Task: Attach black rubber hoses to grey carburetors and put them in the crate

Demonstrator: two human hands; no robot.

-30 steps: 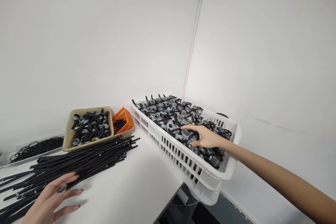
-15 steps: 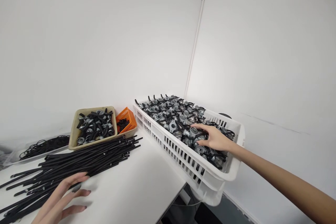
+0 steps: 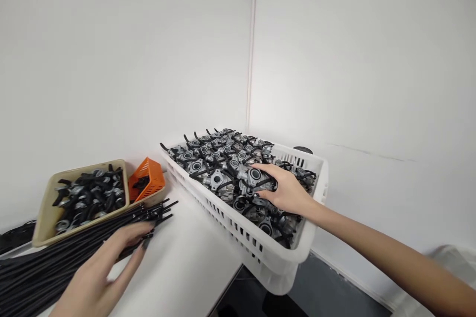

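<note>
"Carburetor (image 3: 255, 175) in the near half of the basket (image 3: 284, 256): how's it held?"
"Right hand (image 3: 289, 190) grips it from opposite sides, probably for steadiness. Whether the left hand (image 3: 106, 265) grips any tubes (image 3: 40, 262), I can't tell."
"Room?"
"Upward; the basket's near end overhangs the table (image 3: 197, 252) edge."

A thin pipe (image 3: 252, 49) runs down the wall (image 3: 148, 59).

no readable text, label, brand, number or sign shows anywhere in this view.
</note>
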